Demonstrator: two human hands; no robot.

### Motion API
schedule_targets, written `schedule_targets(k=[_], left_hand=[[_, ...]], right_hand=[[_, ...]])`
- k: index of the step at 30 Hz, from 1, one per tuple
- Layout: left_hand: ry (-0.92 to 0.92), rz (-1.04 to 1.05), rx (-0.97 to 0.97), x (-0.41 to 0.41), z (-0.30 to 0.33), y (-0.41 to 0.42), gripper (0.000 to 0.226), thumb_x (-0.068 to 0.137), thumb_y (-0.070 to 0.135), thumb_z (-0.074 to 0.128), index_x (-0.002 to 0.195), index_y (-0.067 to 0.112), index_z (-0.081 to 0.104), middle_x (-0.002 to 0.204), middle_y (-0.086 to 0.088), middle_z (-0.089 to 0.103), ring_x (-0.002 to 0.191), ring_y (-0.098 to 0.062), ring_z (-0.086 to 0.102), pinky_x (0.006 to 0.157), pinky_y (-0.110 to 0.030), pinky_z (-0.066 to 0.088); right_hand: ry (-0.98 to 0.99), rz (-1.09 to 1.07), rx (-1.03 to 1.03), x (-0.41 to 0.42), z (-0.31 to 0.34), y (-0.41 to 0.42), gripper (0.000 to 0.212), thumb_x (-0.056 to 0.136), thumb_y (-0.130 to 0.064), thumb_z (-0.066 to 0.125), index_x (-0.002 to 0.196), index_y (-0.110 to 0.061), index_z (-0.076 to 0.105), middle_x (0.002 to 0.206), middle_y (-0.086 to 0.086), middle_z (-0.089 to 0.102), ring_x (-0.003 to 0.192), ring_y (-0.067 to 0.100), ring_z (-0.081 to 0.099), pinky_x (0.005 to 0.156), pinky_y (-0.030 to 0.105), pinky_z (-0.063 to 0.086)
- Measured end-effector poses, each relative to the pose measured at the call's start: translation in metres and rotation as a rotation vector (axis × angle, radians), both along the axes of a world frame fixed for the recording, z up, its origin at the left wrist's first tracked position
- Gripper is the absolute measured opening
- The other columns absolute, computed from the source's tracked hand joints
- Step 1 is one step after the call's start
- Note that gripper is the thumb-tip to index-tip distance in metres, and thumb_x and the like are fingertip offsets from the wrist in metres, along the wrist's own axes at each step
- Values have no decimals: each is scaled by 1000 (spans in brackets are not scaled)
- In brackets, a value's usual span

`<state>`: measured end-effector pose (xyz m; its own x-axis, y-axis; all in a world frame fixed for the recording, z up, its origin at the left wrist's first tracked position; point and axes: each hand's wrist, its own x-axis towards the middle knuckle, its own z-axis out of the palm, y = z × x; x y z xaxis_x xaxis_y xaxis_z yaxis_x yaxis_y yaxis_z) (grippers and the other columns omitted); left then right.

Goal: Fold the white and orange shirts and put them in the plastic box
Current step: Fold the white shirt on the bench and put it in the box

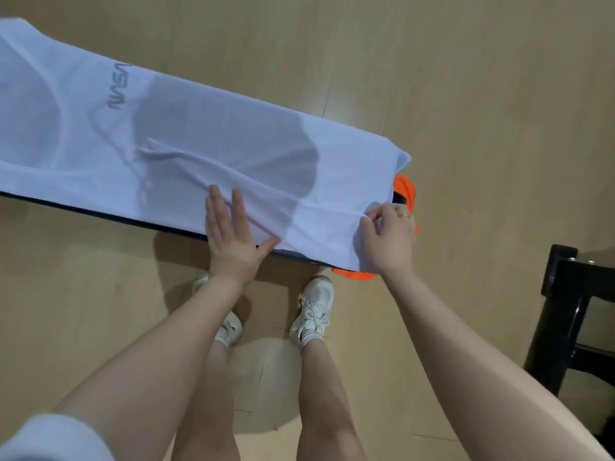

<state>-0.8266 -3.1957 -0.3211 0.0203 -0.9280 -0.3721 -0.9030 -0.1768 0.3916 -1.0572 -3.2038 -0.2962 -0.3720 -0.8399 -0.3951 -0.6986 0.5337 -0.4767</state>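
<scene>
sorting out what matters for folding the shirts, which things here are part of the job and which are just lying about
Part of the job:
white shirt, spread flat
orange shirt, mostly under the white one
left hand, pressing flat
right hand, pinching the white hem

Just there:
black furniture frame
white sneakers
wooden floor

No plastic box in view.

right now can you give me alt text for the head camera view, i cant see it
A white shirt lies spread along a narrow dark surface, the left hand pressing flat on its near edge while the right hand pinches its corner. An orange shirt peeks out beneath that end. Below are the person's bare legs, white sneakers and a wooden floor.
</scene>
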Motion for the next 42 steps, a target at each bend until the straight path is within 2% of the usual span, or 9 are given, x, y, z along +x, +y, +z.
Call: schedule_targets(k=[3, 6, 10, 14, 17, 23, 29, 37, 42], left_hand=[[-10, 19, 120, 4, 2, -3, 109, 76, 62, 52, 144, 4, -11, 153, -24, -14, 143, -29, -13, 114, -40, -10], [-82, 11, 160, 6, 1, -4, 114, 76, 59, 58, 143, 6, -18, 153, -17, -23, 142, -28, -20, 114, -37, -15], [-184, -98, 40, -2, 4, -12, 102, 79, 69, 34, 144, 7, -13, 156, -12, -13, 144, -25, -12, 108, -29, -24], [-216, -350, -81, 0, -8, -25, 79, 81, 60, 13, 141, 12, -8, 157, -11, 4, 143, -21, 0, 109, -26, -22], [-230, -225, 7, 9, -15, -32, 97, 76, 74, 31, 146, 19, -9, 157, -11, -10, 144, -26, -11, 114, -39, -13], [-249, -92, 240, 12, 9, -51, 124, 62, 77, 55, 144, 21, -19, 153, -10, -26, 142, -28, -23, 115, -44, -8], [-179, -120, 225, 34, 54, -82, 67, 93, 45, 40, 146, 11, 18, 157, -11, 8, 144, -29, 6, 117, -42, 12], [-110, -171, 63, 84, 63, -192, 36, 90, 16, 52, 120, -2, 55, 135, -22, 46, 130, -35, 36, 109, -39, 24], [2, -248, 190, 100, 31, -270, 30, 92, 16, 44, 116, 3, 57, 127, -15, 53, 119, -32, 46, 99, -38, 36]], right_hand=[[-174, -149, 22, -17, 0, -8, 6, 87, -17, 50, 83, -12, 47, 81, 0, 55, 81, 24, 52, 72, 33, 39], [45, -145, 79, -15, -10, -5, 19, 86, -17, 50, 103, -10, 51, 105, 9, 60, 102, 33, 53, 87, 43, 42], [207, 348, -241, 33, -13, 18, 49, 85, -24, 48, 130, -6, 42, 139, 19, 46, 131, 33, 34, 108, 46, 26], [196, 732, -224, 83, -32, 23, 62, 82, -43, 39, 137, -14, 39, 145, 13, 42, 136, 28, 28, 109, 40, 13], [310, 731, -101, 69, -50, 26, 61, 88, -48, 33, 143, -22, 31, 152, 6, 31, 141, 25, 22, 113, 41, 3], [372, 542, 127, 14, -28, 55, 66, 90, -51, 36, 143, -12, 29, 151, 12, 33, 140, 26, 28, 110, 44, 23], [156, 551, 131, 26, 35, -8, 66, 92, -53, 18, 127, -8, 51, 144, 16, 42, 129, 34, 44, 107, 41, 27], [-1, 620, 84, 93, 48, -151, 52, 93, -42, 24, 118, -6, 52, 133, 15, 48, 123, 34, 43, 101, 39, 32], [-49, 470, 235, 123, -4, -216, 33, 97, -19, 34, 122, -9, 52, 129, 12, 52, 121, 33, 44, 99, 37, 31]])
